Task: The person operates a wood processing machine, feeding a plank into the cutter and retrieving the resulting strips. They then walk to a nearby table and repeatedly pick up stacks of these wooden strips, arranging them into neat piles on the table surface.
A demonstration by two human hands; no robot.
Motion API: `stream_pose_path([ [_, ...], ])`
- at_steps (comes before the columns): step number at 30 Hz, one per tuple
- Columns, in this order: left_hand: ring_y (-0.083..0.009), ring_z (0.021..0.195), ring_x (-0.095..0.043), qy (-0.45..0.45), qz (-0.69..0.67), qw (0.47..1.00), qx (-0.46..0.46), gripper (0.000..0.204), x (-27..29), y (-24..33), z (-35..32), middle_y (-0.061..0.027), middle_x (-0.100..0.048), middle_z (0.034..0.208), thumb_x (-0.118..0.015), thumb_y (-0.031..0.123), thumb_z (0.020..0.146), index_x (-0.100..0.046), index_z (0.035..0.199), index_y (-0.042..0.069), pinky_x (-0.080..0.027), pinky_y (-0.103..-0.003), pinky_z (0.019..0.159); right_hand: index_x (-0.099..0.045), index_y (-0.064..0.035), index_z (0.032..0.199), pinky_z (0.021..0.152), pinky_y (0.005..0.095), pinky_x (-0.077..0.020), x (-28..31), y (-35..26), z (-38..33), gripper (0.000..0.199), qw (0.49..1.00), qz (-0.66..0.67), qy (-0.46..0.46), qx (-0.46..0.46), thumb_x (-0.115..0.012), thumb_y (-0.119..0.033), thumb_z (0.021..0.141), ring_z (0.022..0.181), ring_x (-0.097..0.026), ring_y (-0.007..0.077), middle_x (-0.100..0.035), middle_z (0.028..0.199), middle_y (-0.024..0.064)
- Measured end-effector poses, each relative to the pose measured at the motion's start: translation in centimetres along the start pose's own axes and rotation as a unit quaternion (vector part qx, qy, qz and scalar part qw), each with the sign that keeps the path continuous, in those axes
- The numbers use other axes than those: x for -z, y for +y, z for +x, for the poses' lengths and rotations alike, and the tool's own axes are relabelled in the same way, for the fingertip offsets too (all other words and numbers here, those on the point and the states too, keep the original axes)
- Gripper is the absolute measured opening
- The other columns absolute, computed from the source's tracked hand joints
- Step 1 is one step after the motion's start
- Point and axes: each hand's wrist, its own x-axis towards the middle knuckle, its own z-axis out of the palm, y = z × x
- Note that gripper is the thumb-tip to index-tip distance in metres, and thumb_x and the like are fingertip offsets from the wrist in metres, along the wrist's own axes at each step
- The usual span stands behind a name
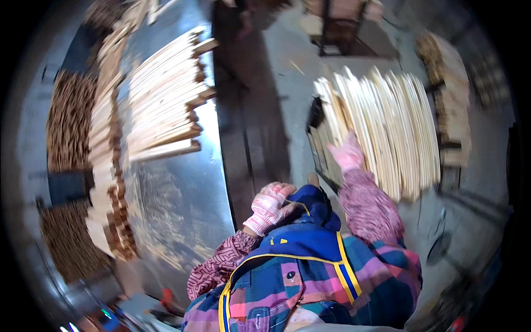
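My left hand (270,208), in a pink and white glove, is held in front of the blue apron (304,238) with yellow trim. Its fingers are loosely bent, the thumb stands apart, and nothing shows in it. My right hand (348,154), also gloved, reaches to the near left part of a stack of pale wooden boards (395,127) standing on edge. Thumb and forefinger are spread against the boards there; the other fingers are hard to make out. A dark metal frame (316,124) borders the stack's left side.
On the left, a shiny metal table (182,205) carries a row of pale wooden strips (163,97) and sawdust. Beyond it are piles of cut wood (72,119). More stacked boards (453,94) stand at the far right, and a dark cart (345,33) is farther off.
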Motion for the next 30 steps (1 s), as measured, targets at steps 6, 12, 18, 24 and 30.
stream_pose_path([
  [6, -0.0301, 0.116, -0.053, 0.038, 0.007, 0.990, 0.133, 0.044, 2.1, -6.5, -3.5, -0.0101, -0.060, 0.119, -0.064, 0.039, 0.082, -0.060, 0.120, 0.016, -0.043, -0.042, 0.097, -0.023, -0.0090, 0.151, 0.108, 0.0394, -0.0372, 3.6, -3.0, -5.4, 0.092, 0.985, 0.048, 0.119, 0.112, -0.071, -0.043, 0.080, 0.132, -0.043, 0.0341, -0.041, 0.145, 0.0196],
  [12, -0.0303, 0.118, -0.054, 0.091, -0.049, 0.963, 0.250, 0.054, 5.4, -12.9, -5.5, -0.0118, -0.059, 0.127, -0.067, 0.041, 0.082, -0.056, 0.128, 0.014, -0.043, -0.039, 0.101, -0.048, -0.0087, 0.137, 0.101, 0.0411, -0.0435, -5.3, -15.6, -4.3, 0.065, 0.918, 0.151, 0.054, 0.362, -0.071, -0.027, 0.079, 0.117, -0.055, 0.0339, -0.057, 0.129, 0.0166],
  [18, -0.0301, 0.121, -0.055, 0.178, -0.214, 0.878, 0.389, 0.069, 5.9, -18.4, -9.0, -0.0169, -0.057, 0.131, -0.072, 0.035, 0.080, -0.048, 0.138, 0.007, -0.043, -0.037, 0.103, -0.044, -0.0140, 0.141, 0.105, 0.0393, -0.0392, -3.8, -33.2, -1.5, 0.067, 0.909, 0.065, -0.053, 0.408, -0.065, -0.040, 0.083, 0.124, -0.049, 0.0340, -0.051, 0.135, 0.0163],
  [24, -0.0288, 0.119, -0.057, 0.314, -0.392, 0.735, 0.456, 0.069, 3.7, -24.7, -9.9, -0.0202, -0.057, 0.130, -0.074, 0.025, 0.079, -0.046, 0.137, 0.002, -0.044, -0.036, 0.101, -0.041, -0.0131, 0.142, 0.106, 0.0399, -0.0384, -4.6, -44.4, 10.0, 0.066, 0.927, -0.004, -0.030, 0.375, -0.058, -0.044, 0.087, 0.126, -0.047, 0.0348, -0.050, 0.137, 0.0167],
  [30, -0.0268, 0.120, -0.054, 0.466, -0.513, 0.567, 0.446, 0.065, 6.7, -30.7, -6.0, -0.0213, -0.053, 0.133, -0.069, 0.017, 0.087, -0.038, 0.141, -0.002, -0.043, -0.034, 0.101, -0.046, -0.0133, 0.137, 0.100, 0.0440, -0.0417, -3.8, -58.8, 18.1, 0.057, 0.894, -0.051, 0.051, 0.442, -0.057, -0.041, 0.088, 0.119, -0.053, 0.0346, -0.056, 0.128, 0.0163],
])
